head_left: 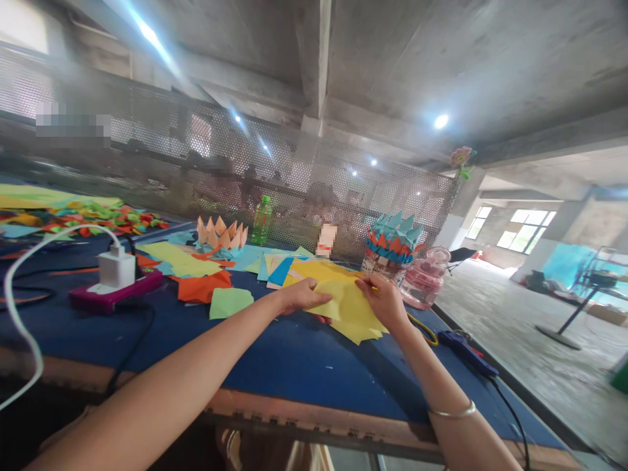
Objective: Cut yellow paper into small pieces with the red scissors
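Note:
Between my two hands is a sheet of yellow paper (pixel 343 302), raised a little over the blue tabletop. My left hand (pixel 305 296) pinches its left edge, thumb on top and fingers beneath. At the upper right edge, my right hand (pixel 383 296) grips the same sheet between thumb and fingers. More yellow paper (pixel 360 332) lies under it. Behind are deeper yellow sheets (pixel 321 269) and blue sheets (pixel 280 271). A pale green paper square (pixel 230 303) and orange paper (pixel 202 286) lie left of my left hand.
A pink glass jar (pixel 424 280) and stacked folded-paper crowns (pixel 395 239) stand beyond my right hand. A dark blue glue-gun-like tool (pixel 468 353) lies at the right edge. Left are a purple power strip (pixel 115 291), a green bottle (pixel 262 220) and a peach paper crown (pixel 222 235). A perforated screen (pixel 289 170) stands behind.

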### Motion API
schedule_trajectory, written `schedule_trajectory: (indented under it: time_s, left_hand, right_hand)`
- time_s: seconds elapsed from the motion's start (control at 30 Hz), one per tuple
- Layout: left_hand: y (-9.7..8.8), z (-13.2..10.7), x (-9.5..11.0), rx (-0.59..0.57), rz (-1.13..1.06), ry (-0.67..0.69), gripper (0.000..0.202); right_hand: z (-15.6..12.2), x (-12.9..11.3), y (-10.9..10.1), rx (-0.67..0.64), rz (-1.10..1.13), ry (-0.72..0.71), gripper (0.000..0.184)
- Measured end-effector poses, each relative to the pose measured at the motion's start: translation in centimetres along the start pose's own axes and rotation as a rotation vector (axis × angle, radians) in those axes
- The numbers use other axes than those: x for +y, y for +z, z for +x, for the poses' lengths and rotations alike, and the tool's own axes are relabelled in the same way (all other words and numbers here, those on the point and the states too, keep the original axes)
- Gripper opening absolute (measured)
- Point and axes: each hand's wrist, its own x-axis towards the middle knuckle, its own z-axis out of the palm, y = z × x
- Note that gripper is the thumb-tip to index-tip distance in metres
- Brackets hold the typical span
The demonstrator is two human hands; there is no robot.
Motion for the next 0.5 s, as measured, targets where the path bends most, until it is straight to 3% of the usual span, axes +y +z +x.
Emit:
schedule_trajectory:
  time_s: [0.23,0.33,0.43,0.5]
  left_hand:
    - [-0.8,0.4,0.0,0.123,-0.069,0.026,0.021]
    - [-1.6,0.8,-0.3,0.135,-0.072,0.059,0.025]
    - [-2.2,1.1,-0.4,0.184,-0.076,0.087,0.028]
    - [-2.2,1.1,-0.2,0.229,-0.060,0.090,0.029]
  right_hand:
    - [0.4,3.3,-2.9,0.058,-0.257,0.345,0.038]
    - [0.0,5.5,-4.2,-0.134,-0.410,0.477,0.027]
    - [-0.9,7.6,-5.0,-0.455,-0.478,0.579,0.015]
    - [-1.4,8.6,-5.2,-0.554,-0.479,0.603,0.009]
